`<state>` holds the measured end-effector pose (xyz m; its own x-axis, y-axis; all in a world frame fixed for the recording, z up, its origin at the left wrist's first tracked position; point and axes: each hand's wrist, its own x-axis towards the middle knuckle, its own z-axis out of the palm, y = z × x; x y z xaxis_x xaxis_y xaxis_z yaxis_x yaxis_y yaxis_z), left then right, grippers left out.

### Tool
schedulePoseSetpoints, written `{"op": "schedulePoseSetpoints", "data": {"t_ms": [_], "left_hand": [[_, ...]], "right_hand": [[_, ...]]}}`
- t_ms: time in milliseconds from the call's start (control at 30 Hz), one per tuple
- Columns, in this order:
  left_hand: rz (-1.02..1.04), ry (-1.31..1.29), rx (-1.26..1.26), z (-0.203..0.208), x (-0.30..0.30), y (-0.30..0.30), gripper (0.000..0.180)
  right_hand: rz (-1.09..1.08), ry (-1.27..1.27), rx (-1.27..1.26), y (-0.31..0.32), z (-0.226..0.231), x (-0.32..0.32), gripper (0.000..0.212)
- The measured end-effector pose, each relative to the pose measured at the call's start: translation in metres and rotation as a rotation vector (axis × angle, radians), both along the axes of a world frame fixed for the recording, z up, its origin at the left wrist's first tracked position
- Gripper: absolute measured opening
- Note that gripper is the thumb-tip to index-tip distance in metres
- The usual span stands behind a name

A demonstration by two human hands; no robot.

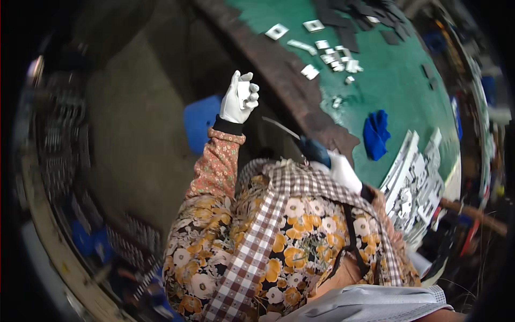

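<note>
My left hand point(232, 105), in a white glove, is raised off the table's near edge with its fingers curled round a small flat white piece point(244, 91). In my right hand point(345, 173), also gloved, is a tool with a dark blue handle point(315, 151) and a long thin metal blade point(281, 127). It looks like a file, but blur hides its exact kind. The blade points up and left toward my left hand, apart from the piece. On the green tabletop point(394, 80) lie several small silver-white pieces point(332, 58) and a few larger square ones point(277, 31).
A crumpled blue cloth point(376, 134) lies on the table at right. Long silver metal parts point(413, 182) are heaped near its right edge. Dark flat pieces point(348, 24) spread at the far side. A brown covering point(289, 86) lines the near edge. Below my left hand is a blue stool-like object point(198, 126).
</note>
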<state>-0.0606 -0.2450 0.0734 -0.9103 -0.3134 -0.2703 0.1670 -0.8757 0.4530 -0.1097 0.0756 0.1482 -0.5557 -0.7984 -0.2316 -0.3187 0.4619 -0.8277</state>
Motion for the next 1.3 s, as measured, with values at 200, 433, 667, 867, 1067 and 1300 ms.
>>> {"op": "schedulePoseSetpoints", "data": {"t_ms": [200,433,667,867,1067,1300], "left_hand": [[0.314,-0.245,0.053,-0.040,0.170,0.031,0.049],[0.695,-0.340,0.163,-0.075,0.284,0.088,0.053],[0.814,-0.510,-0.059,-0.095,0.309,0.124,0.059],[0.840,-0.320,0.107,-0.111,0.299,0.123,0.060],[0.709,-0.060,0.069,-0.161,0.303,0.114,0.014],[0.623,-0.676,-0.383,-0.197,0.276,0.127,0.016]], "right_hand": [[0.515,0.152,0.120,-0.083,-0.011,0.035,0.036],[0.910,0.274,0.201,-0.118,-0.035,0.107,0.041],[0.994,0.379,0.237,-0.115,-0.062,0.133,0.041],[1.031,0.407,0.228,-0.105,-0.076,0.131,0.039],[0.899,0.309,0.287,-0.105,-0.078,0.123,0.042],[0.842,0.246,0.319,-0.107,-0.109,0.101,0.046]]}}
